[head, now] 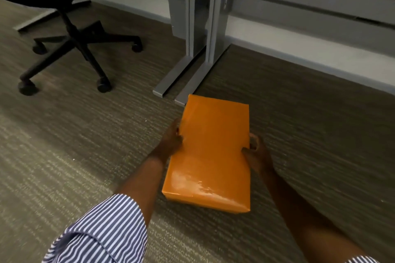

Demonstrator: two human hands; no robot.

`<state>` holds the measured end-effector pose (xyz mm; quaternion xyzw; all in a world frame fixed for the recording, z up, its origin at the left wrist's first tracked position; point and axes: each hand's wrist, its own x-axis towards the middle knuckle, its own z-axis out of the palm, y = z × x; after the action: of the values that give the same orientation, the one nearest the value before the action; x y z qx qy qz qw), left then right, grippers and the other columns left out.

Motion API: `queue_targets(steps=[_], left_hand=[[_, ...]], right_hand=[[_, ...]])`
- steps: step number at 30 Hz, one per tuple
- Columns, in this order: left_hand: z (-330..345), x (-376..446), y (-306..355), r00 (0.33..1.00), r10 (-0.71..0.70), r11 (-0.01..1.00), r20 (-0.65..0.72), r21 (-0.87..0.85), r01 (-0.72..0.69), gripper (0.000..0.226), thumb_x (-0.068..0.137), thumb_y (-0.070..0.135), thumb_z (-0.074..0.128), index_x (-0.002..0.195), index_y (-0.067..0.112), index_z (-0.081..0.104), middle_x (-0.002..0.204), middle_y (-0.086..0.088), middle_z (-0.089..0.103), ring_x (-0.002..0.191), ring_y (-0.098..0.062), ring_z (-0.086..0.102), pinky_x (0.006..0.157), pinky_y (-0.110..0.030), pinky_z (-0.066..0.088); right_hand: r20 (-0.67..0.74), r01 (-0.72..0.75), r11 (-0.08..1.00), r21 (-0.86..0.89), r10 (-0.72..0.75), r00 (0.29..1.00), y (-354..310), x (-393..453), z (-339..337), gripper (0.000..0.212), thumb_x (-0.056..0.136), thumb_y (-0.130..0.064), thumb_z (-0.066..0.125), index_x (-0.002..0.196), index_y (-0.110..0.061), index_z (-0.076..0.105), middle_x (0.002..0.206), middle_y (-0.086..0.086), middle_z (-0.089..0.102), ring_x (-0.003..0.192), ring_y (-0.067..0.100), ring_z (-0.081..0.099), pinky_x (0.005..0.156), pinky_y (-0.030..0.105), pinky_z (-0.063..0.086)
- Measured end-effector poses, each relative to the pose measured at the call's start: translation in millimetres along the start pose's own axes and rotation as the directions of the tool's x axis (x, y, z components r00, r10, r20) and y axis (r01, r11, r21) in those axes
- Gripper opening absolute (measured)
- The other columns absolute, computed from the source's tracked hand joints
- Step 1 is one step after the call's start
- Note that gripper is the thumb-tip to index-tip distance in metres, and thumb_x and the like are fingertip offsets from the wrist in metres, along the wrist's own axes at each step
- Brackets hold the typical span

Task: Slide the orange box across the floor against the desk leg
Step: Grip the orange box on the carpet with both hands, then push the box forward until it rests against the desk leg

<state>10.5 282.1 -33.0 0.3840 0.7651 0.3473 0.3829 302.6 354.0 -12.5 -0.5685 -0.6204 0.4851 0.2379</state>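
Note:
A flat orange box [211, 151] wrapped in glossy paper lies on the carpet, long side pointing away from me. Its far left corner touches the end of the grey desk leg's foot [192, 83], which runs along the floor from two upright grey posts. My left hand [171, 141] presses against the box's left edge, fingers along the side. On the right edge my right hand [256, 151] grips the box, thumb on top and fingers curled at the side. Striped sleeves cover both upper forearms.
A black office chair [70, 49] on castors stands at the left, about a metre from the leg. A second flat foot [171, 79] lies beside the first. A pale baseboard [320, 60] and wall run behind. Striped grey carpet [85, 145] spreads all around.

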Motion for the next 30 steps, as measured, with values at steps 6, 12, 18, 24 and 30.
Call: queue_targets(steps=[6, 12, 18, 24, 30], left_hand=[[3.1, 16.1, -20.9, 0.997, -0.066, 0.998, -0.028, 0.001, 0.066, 0.067, 0.094, -0.001, 0.049, 0.152, 0.029, 0.034, 0.136, -0.014, 0.056, 0.106, -0.038, 0.065, 0.082, -0.054, 0.059], [0.5, -0.1, -8.6, 0.993, -0.110, 0.993, 0.030, 0.043, 0.109, 0.066, 0.095, 0.012, 0.057, 0.155, 0.019, 0.029, 0.152, -0.015, 0.042, 0.132, -0.039, 0.049, 0.104, -0.055, 0.048], [-17.6, -56.2, 34.3, 0.986, -0.157, 0.963, 0.050, 0.229, 0.142, 0.071, 0.097, 0.021, 0.061, 0.157, 0.013, 0.023, 0.162, -0.015, 0.028, 0.147, -0.035, 0.031, 0.119, -0.041, 0.031], [-48.0, -78.4, 72.1, 0.988, -0.103, 0.970, 0.114, 0.230, 0.075, 0.069, 0.096, 0.026, 0.060, 0.156, 0.020, 0.025, 0.162, -0.010, 0.030, 0.146, -0.032, 0.034, 0.117, -0.042, 0.035], [-89.9, -104.2, 97.0, 0.970, -0.030, 0.943, 0.242, 0.330, -0.053, 0.069, 0.096, 0.030, 0.061, 0.155, 0.023, 0.028, 0.161, -0.006, 0.031, 0.146, -0.029, 0.033, 0.118, -0.040, 0.035]], right_hand=[[-0.016, -0.016, 0.999, -0.028, 0.015, 1.000, 10.1, 6.2, 3.0, 0.060, 0.094, -0.021, 0.065, 0.148, -0.026, 0.038, 0.133, 0.004, 0.058, 0.084, -0.001, 0.055, 0.063, 0.026, 0.048], [0.053, -0.002, 0.992, -0.122, 0.008, 0.999, 6.7, 3.9, 4.5, 0.073, 0.094, -0.022, 0.065, 0.155, -0.025, 0.025, 0.151, 0.009, 0.043, 0.125, 0.028, 0.053, 0.093, 0.044, 0.050], [0.194, 0.064, 0.920, -0.387, 0.013, 0.981, -28.8, -29.5, -9.2, 0.088, 0.089, -0.024, 0.073, 0.157, -0.028, 0.018, 0.162, 0.006, 0.024, 0.144, 0.030, 0.032, 0.113, 0.056, 0.036], [0.350, 0.306, 0.778, -0.548, -0.118, 0.929, -121.4, -40.2, -19.2, 0.068, 0.093, -0.023, 0.068, 0.153, -0.023, 0.035, 0.159, 0.006, 0.033, 0.139, 0.030, 0.039, 0.109, 0.051, 0.039], [0.386, 0.341, 0.721, -0.604, -0.110, 0.916, -188.3, -51.0, -15.6, 0.054, 0.095, -0.026, 0.066, 0.146, -0.022, 0.048, 0.158, 0.004, 0.035, 0.146, 0.024, 0.029, 0.114, 0.047, 0.034]])
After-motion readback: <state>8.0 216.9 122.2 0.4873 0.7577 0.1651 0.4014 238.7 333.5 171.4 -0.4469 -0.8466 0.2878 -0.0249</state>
